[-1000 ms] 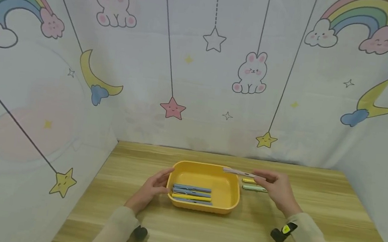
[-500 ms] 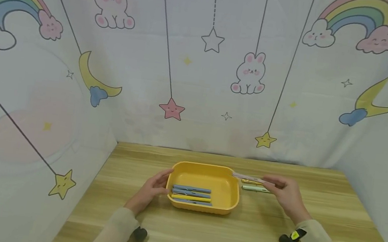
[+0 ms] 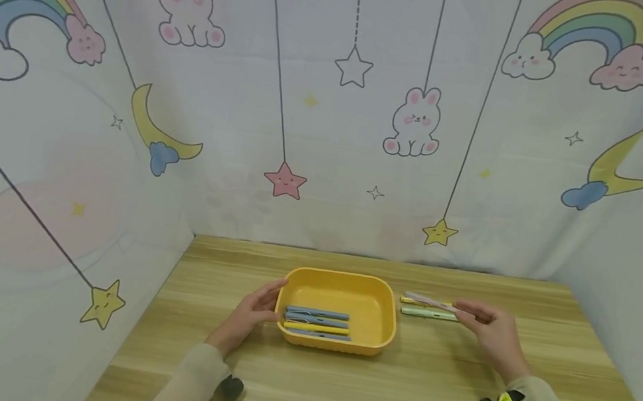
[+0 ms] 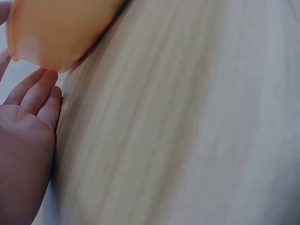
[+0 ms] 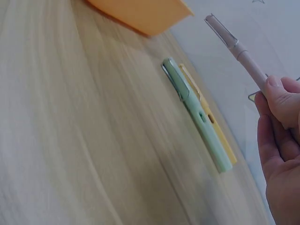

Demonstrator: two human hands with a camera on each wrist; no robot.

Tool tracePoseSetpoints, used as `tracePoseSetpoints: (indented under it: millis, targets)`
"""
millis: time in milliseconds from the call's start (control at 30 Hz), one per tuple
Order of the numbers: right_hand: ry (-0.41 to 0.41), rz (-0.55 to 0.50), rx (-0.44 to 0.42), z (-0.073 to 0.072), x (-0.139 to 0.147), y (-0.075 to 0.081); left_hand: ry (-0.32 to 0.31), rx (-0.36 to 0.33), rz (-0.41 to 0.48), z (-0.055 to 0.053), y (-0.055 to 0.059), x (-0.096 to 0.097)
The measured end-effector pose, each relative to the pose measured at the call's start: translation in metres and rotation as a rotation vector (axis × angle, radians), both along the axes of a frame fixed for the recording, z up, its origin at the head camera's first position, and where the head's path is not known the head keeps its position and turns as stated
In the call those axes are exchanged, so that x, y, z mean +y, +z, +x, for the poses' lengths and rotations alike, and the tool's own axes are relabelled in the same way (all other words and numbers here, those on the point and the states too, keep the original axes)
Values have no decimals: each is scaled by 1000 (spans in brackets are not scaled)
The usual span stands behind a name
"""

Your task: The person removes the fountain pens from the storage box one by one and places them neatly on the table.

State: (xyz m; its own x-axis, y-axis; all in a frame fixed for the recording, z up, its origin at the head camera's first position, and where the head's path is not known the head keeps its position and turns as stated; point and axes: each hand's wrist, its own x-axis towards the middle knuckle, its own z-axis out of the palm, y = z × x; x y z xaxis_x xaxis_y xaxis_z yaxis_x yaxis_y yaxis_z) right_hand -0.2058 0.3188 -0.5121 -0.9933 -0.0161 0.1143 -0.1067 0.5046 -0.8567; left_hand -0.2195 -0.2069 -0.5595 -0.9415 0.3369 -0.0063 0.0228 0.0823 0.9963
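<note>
A yellow plastic basin [image 3: 334, 346] stands on the wooden table. My left hand [image 3: 247, 318] touches its left end, fingers extended toward the back corner and thumb near the front one. In the left wrist view, fingertips meet the orange-looking basin wall [image 4: 47, 33]. My right hand [image 3: 491, 338] pinches a pale pink capped pen [image 5: 251, 65] near its barrel end, the wire-clip cap pointing away. Under and beside it on the table lie a mint green pen [image 5: 201, 124] and a yellow pen [image 5: 220, 136], side by side, right of the basin.
Inside the basin, near its front wall, lie several pens: blue-grey pens [image 3: 319, 320] and a yellow pen [image 3: 318, 328]. Wood-grain tabletop [image 3: 327, 395] extends around the basin. A printed curtain [image 3: 342, 230] closes off the back and both sides.
My right hand has moved right and slightly down with the pale pink pen, from over the basin's right rim to above the green and yellow pens. My left hand stays put.
</note>
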Motion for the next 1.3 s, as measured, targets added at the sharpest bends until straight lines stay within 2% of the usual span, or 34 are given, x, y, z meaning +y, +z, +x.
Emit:
tracePoseSetpoints:
  millis: [267,533,800,1200,1300]
  targets:
    - [-25,3,-7,2,6,-14,-22,2,-3,1,2,-2]
    - [-34,-17,14,-1,10,-30,-17,1,-6,-1,0,-1]
    - [-24,-61,-27,-1,11,-38,-25,4,-19,0,-1,-2]
    - [18,21,-30,2,7,-38,-25,0,-15,2,0,-2]
    - [21,79,-8,2,7,-39,-17,-3,-14,2,1,-2]
